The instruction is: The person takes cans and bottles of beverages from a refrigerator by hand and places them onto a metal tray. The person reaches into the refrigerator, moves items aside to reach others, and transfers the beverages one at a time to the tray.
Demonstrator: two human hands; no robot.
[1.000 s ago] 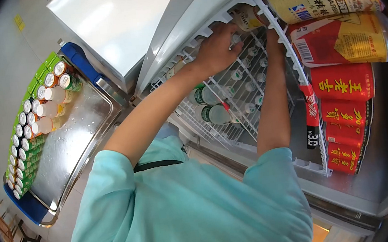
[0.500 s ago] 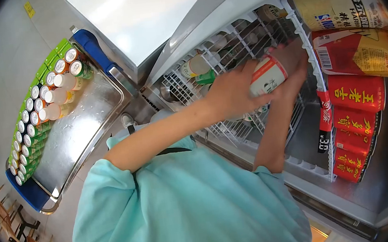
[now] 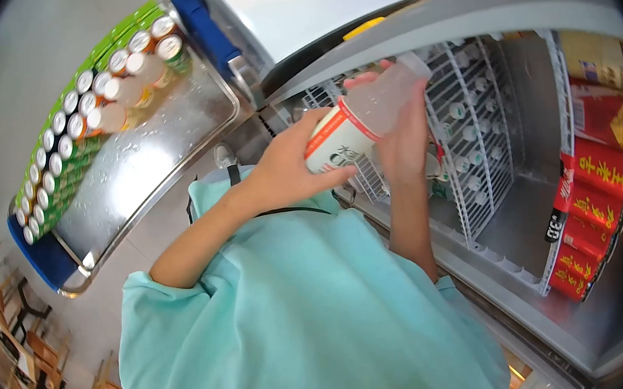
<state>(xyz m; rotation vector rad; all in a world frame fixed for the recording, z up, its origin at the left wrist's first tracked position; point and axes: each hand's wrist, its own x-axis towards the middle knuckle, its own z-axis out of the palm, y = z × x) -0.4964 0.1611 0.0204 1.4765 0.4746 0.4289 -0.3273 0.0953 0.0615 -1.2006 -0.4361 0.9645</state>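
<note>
A frosted plastic bottle with a white label, red bands and a pale cap is held tilted in front of my chest, its cap toward the upper right. My left hand grips the labelled lower end, thumb along the label. Around the upper part, from behind, curls my right hand, its fingertips showing on the far side; the bottle hides some of its fingers. Just beyond the hands are the white wire racks of the cooler, with several capped bottles behind the wires.
On the left, a metal cart with blue ends carries rows of cans and a few bottles. Red cans and packs line the cooler's right side. Its grey rim curves above my hands. Wooden chairs stand at lower left.
The bottle has come away from the racks toward my chest, leftward in view, still in both hands. The camera view has shifted, showing more of the rack's bottles.
</note>
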